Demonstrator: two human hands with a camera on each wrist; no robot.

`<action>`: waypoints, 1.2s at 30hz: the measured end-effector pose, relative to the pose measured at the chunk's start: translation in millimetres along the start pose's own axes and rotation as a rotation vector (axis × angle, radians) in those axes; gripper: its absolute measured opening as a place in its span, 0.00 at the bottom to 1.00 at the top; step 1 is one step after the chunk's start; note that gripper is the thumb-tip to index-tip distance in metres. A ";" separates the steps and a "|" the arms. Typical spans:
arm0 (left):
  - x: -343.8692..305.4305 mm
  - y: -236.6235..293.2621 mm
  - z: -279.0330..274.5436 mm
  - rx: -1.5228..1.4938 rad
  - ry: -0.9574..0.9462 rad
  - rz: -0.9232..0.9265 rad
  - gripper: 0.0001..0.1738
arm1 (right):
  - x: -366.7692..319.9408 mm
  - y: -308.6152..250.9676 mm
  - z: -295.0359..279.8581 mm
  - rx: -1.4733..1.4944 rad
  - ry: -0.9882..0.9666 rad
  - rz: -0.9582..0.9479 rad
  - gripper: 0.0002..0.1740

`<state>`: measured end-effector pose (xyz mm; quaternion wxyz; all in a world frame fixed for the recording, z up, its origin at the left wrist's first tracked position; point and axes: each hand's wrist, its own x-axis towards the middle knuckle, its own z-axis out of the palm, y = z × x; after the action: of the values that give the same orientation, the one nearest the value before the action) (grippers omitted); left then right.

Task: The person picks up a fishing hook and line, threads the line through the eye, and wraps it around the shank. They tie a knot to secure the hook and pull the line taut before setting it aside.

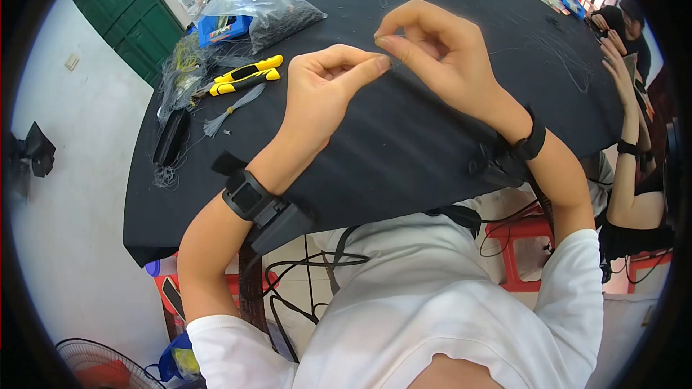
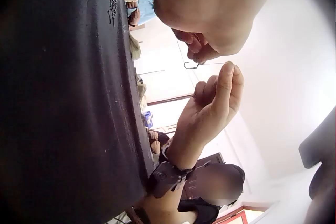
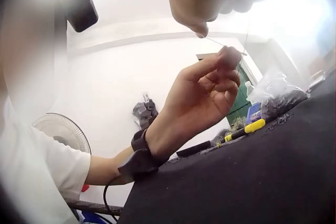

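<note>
Pinching hook [image 2: 190,66], shank spanning left hand [image 1: 328,83], right hand [image 1: 432,47]

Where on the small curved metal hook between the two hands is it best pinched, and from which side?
Pinch the small curved metal hook by its straight shank, coming from the end where the thin line leaves it. The left wrist view shows the bend curling at the far end, so the point probably sits there. Left hand and right hand each pinch the line.
</note>
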<state>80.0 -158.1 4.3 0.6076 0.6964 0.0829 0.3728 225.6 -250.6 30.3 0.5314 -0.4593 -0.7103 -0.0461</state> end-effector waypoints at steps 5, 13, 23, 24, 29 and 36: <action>-2.5 -3.3 0.2 -0.017 -0.074 -0.059 0.08 | 1.9 12.2 -1.3 0.002 -0.003 0.051 0.04; -1.5 -0.1 -1.1 -0.106 0.007 -0.096 0.07 | -1.9 25.1 1.2 0.046 -0.038 0.284 0.06; 3.6 -4.6 -6.9 -0.243 0.101 -0.110 0.09 | -10.4 21.1 13.5 0.225 -0.150 0.392 0.06; 4.1 -5.0 -6.7 -0.264 0.112 -0.123 0.09 | -12.9 19.7 15.3 0.229 -0.161 0.354 0.06; 5.2 -8.7 -6.8 -0.277 0.149 -0.150 0.09 | -22.6 13.3 27.6 0.197 -0.214 0.227 0.05; 5.0 -9.3 -7.9 -0.239 0.123 -0.138 0.08 | -10.3 -4.5 10.9 -0.047 -0.098 -0.005 0.05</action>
<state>81.8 -146.7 -2.2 0.7040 0.5878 0.1229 0.3791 214.8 -253.4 19.3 0.4848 -0.4716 -0.7354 -0.0415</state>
